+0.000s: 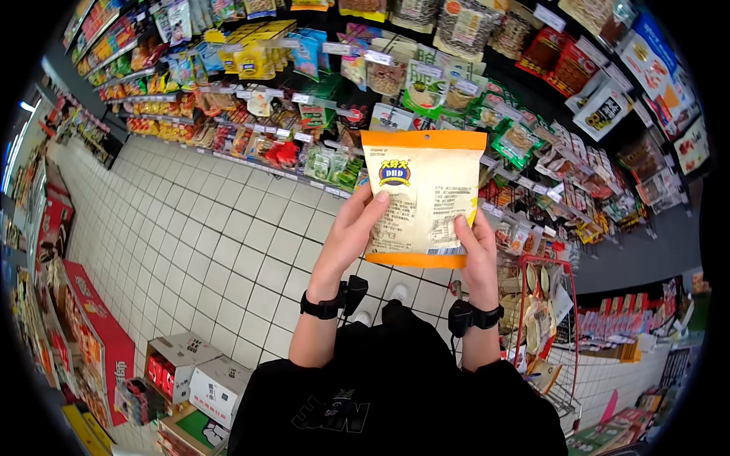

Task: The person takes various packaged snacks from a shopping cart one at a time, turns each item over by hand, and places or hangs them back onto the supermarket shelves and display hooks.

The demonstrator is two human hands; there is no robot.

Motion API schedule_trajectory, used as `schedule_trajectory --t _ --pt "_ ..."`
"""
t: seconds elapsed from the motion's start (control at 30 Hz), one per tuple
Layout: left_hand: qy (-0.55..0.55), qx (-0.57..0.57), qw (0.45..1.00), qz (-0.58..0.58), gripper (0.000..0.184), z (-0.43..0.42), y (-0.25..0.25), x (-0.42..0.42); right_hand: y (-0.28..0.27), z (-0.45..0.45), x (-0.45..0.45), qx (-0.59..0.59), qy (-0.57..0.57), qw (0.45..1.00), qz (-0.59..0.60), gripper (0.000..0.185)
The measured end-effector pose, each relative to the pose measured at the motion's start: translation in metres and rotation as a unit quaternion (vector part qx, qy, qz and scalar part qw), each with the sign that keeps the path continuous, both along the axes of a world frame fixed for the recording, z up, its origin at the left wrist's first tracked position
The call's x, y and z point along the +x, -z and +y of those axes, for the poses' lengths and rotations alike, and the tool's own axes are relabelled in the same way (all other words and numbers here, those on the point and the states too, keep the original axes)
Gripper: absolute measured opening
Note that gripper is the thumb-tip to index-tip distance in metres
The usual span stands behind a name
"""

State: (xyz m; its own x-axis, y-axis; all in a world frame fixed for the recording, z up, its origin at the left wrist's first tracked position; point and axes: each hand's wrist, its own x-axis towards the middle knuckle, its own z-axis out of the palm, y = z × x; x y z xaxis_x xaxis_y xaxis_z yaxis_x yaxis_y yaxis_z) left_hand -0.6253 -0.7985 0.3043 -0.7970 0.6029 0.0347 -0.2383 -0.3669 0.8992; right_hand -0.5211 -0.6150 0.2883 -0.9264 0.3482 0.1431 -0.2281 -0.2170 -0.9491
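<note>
A: Nearest the camera?

B: A black T-shirt (456, 399), bottom centre of the frame. Beyond it, at centre, a cream-and-orange DHD packet (414, 201) is held clear of the shelving, printed panel facing the camera, text right way up.

A: Condition of the hands?

B: Both engaged, neither fully closed. The left hand (351, 228) pinches the packet's left edge, thumb on the panel just below the logo. The right hand (479, 247) pinches the lower right edge, thumb above the barcode (444, 251). Fingers behind the packet are largely hidden.

A: Step in hand?

B: In my judgement, presenting the printed panel for viewing. Whether it is being read, I cannot tell.

A: What would a further move call for?

B: An even two-sided hold; before either hand released, the other would need to bear the weight. Hanging snack packets (515, 143) line the upper right; a red-framed shopping trolley (546, 260) stands lower right, near the right arm.
</note>
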Motion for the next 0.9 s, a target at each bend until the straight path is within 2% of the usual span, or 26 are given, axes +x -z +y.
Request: schedule_trajectory --t 0.23,0.4,0.6,0.73,0.83,0.9 --pt "-0.061 -0.015 0.997 0.046 0.037 0.01 -0.016 -0.007 0.001 0.032 -0.028 0.014 -0.083 0.996 0.02 0.04" --pt "-0.098 -0.022 0.991 0.094 0.038 0.036 -0.033 -0.014 -0.003 0.062 -0.054 -0.018 -0.132 0.991 0.024 0.042" --pt "-0.158 -0.066 0.98 0.098 0.038 0.058 -0.034 -0.026 -0.001 0.084 -0.087 -0.043 -0.159 0.985 0.046 0.041" --pt "-0.163 -0.047 0.984 0.06 0.044 0.063 -0.027 -0.031 0.005 0.093 -0.103 -0.049 -0.19 0.98 0.035 0.043" --pt "-0.16 -0.151 0.97 0.105 0.051 0.066 -0.023 -0.028 0.01 0.089 -0.117 -0.062 -0.19 0.979 0.029 0.039" --pt "-0.172 -0.145 0.97 0.095 0.05 0.064 -0.018 -0.036 0.009 0.084 -0.128 -0.063 -0.196 0.978 0.021 0.038"
